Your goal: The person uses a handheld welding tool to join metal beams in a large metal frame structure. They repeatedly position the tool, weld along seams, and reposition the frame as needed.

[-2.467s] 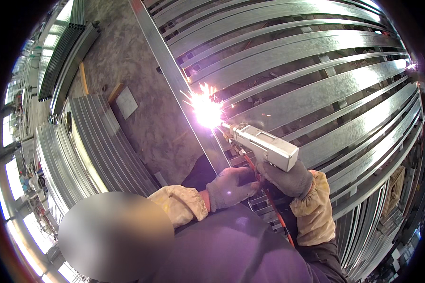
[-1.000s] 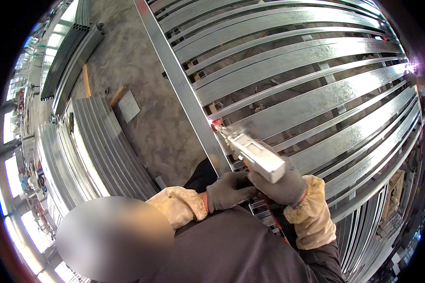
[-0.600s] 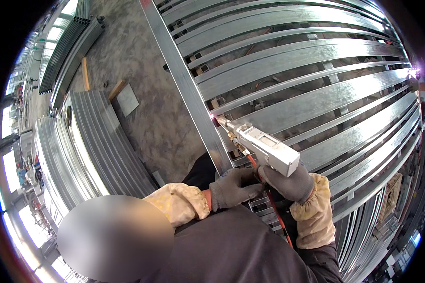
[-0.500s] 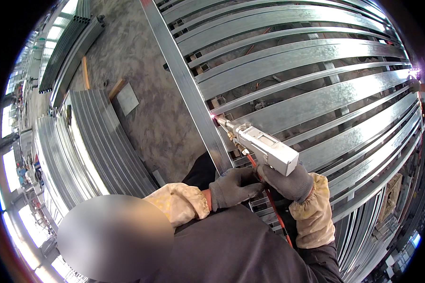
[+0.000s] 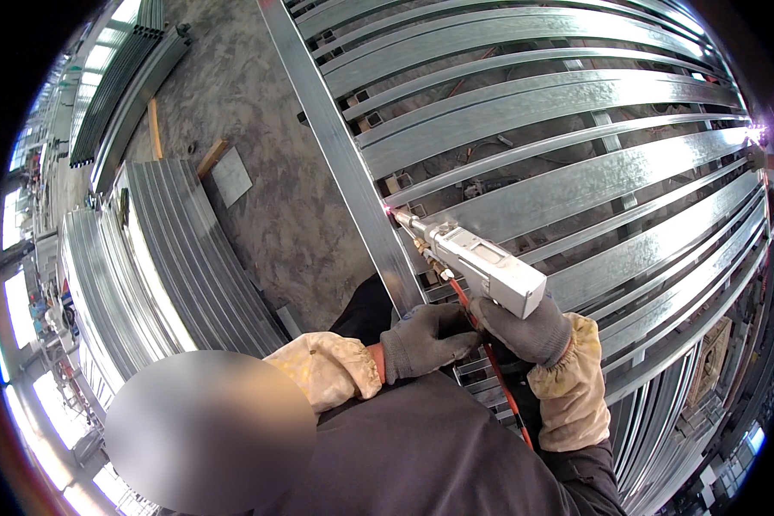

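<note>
My right hand (image 5: 525,329), in a dark grey glove, is wrapped round the grip of a handheld welding gun (image 5: 494,268) with a pale boxy body. Its metal nozzle points up and left to a small pink glow at the seam between a long metal side rail (image 5: 353,163) and a cross bar. A red hose (image 5: 501,387) runs from the gun down past my right wrist. Beside the right hand, my gloved left hand (image 5: 428,342) has its fingers curled in close to the hose. Whatever those fingers hold is hidden.
Parallel galvanized bars (image 5: 525,110) span the frame to the right. Bright purple-white sparks (image 5: 755,135) glow at its far right edge. Stacked metal profiles (image 5: 181,258) lie on the left, near a small flat plate (image 5: 231,177) on the concrete floor (image 5: 292,232).
The gun's rear end has shifted very slightly right, with its nozzle still at the same seam. The sparks at the far right look a little larger. Both hands stay almost where they were.
</note>
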The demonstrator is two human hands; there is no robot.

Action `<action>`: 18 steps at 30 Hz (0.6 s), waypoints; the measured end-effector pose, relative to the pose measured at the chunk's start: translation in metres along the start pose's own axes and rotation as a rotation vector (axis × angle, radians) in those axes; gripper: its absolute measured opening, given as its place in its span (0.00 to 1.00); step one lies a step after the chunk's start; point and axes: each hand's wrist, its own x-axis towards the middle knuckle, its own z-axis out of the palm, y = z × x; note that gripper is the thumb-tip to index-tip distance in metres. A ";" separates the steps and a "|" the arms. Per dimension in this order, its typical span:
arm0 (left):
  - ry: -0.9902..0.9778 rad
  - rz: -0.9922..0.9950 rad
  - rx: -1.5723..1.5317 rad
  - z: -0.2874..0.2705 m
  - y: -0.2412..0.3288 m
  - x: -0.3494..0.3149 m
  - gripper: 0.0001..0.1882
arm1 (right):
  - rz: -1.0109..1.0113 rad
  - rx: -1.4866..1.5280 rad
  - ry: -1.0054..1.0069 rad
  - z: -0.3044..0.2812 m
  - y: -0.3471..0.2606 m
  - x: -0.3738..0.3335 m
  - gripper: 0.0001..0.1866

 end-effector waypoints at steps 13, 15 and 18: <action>-0.021 -0.019 -0.065 0.001 0.005 -0.001 0.17 | -0.031 -0.038 -0.007 0.001 0.002 0.000 0.24; -0.026 -0.012 -0.021 -0.001 0.005 0.000 0.18 | -0.017 0.010 -0.014 0.001 0.001 0.000 0.24; -0.035 -0.011 0.063 -0.004 0.006 -0.001 0.18 | 0.017 -0.064 -0.015 0.001 0.001 -0.001 0.24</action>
